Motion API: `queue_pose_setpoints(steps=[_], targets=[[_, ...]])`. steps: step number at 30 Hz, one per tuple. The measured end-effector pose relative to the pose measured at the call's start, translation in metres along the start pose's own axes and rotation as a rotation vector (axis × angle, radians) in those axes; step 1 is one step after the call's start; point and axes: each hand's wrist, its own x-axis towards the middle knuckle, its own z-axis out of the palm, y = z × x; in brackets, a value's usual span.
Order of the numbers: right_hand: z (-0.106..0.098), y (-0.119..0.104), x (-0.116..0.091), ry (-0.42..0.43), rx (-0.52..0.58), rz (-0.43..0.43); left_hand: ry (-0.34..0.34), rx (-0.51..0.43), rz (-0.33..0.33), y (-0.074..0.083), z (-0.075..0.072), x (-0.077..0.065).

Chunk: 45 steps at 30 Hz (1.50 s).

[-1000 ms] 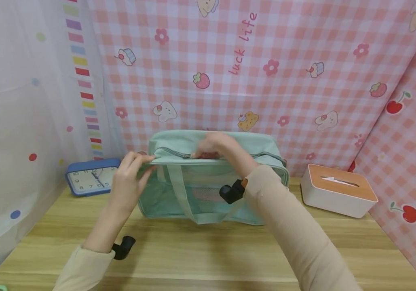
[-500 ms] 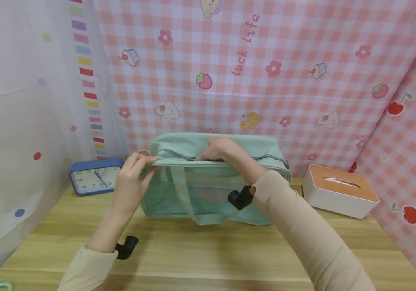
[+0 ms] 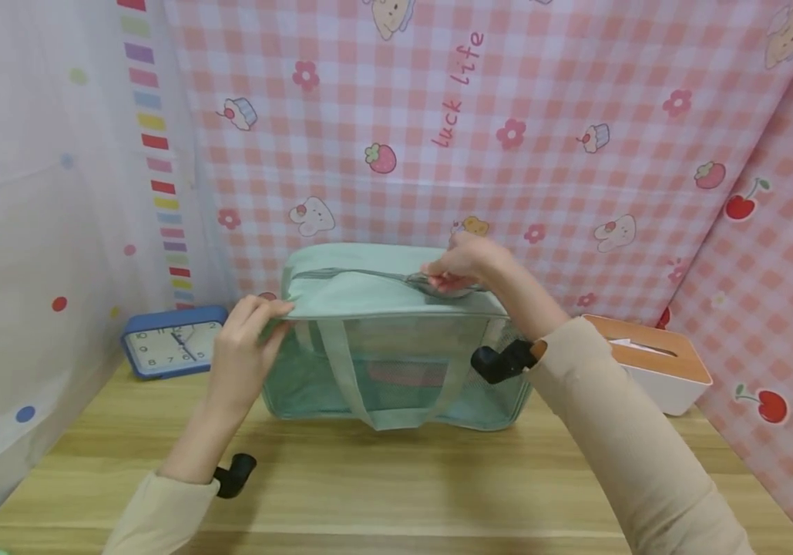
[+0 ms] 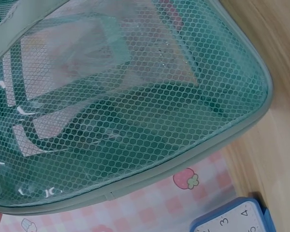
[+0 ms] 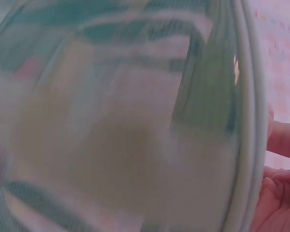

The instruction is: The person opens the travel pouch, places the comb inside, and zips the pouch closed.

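Note:
A mint-green tote bag (image 3: 361,299) with a clear and mesh front stands upright on the table. My left hand (image 3: 242,351) pinches its top left corner between thumb and fingers. Along the top runs a grey zipper (image 3: 368,272), its two edges together on the left part. My right hand (image 3: 468,262) grips the zipper at the right with curled fingers, which hide the pull. A pinkish item (image 3: 406,374) shows through the front panel. In the left wrist view the mesh panel (image 4: 183,116) fills most of the frame. Right-hand fingers (image 5: 275,198) appear beside the bag's piping in the right wrist view.
A blue clock (image 3: 174,343) stands left of the bag on the wooden table (image 3: 368,493). To the right is a white tissue box (image 3: 673,389) with an orange-brown lid, partly behind my right sleeve. A pink checked cloth (image 3: 396,100) hangs close behind the bag.
My right hand has moved right along the bag's top, and the left stretch of zipper has come together. The left hand keeps its hold on the corner.

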Motion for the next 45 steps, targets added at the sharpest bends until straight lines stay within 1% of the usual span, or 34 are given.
queue_pose_setpoints(steps=[2, 6, 10, 14, 18, 21, 25, 27, 29, 34, 37, 40, 45], targets=[[-0.011, 0.01, -0.002, 0.001, 0.008, 0.0, 0.002, -0.004, -0.014, -0.001, 0.0, 0.001], [-0.03, 0.026, -0.006, -0.003, 0.043, 0.0, -0.024, -0.001, -0.038, -0.003, -0.001, 0.003], [-0.04, 0.036, -0.011, -0.005, 0.065, 0.003, -0.05, 0.002, -0.053, -0.004, -0.002, 0.005], [-0.048, 0.044, -0.015, 0.015, 0.018, 0.014, -0.072, 0.009, -0.052, -0.004, 0.0, 0.004], [-0.058, 0.055, -0.018, 0.047, -0.029, 0.003, -0.078, 0.009, -0.055, -0.003, 0.002, 0.002], [-0.07, 0.069, -0.022, 0.057, -0.047, -0.023, -0.077, 0.013, -0.061, -0.004, 0.002, 0.003], [-0.085, 0.094, -0.024, 0.029, -0.03, -0.026, -0.078, 0.017, -0.067, -0.004, 0.001, 0.004], [-0.089, 0.107, -0.024, 0.023, -0.005, -0.019, -0.077, 0.015, -0.071, -0.004, 0.001, 0.004], [-0.091, 0.12, -0.021, 0.018, 0.046, -0.011, -0.077, 0.014, -0.072, -0.004, 0.001, 0.004], [-0.093, 0.15, -0.017, 0.013, 0.101, 0.004, -0.074, 0.015, -0.073, -0.003, 0.002, 0.004], [-0.092, 0.168, -0.014, 0.001, 0.164, 0.019, -0.069, 0.015, -0.075, -0.003, 0.002, 0.003], [-0.089, 0.186, -0.01, -0.025, 0.286, 0.036, -0.065, 0.015, -0.075, -0.003, 0.002, 0.003], [-0.078, 0.211, -0.003, -0.08, 0.479, 0.039, -0.063, 0.009, -0.075, -0.004, 0.002, 0.004]])
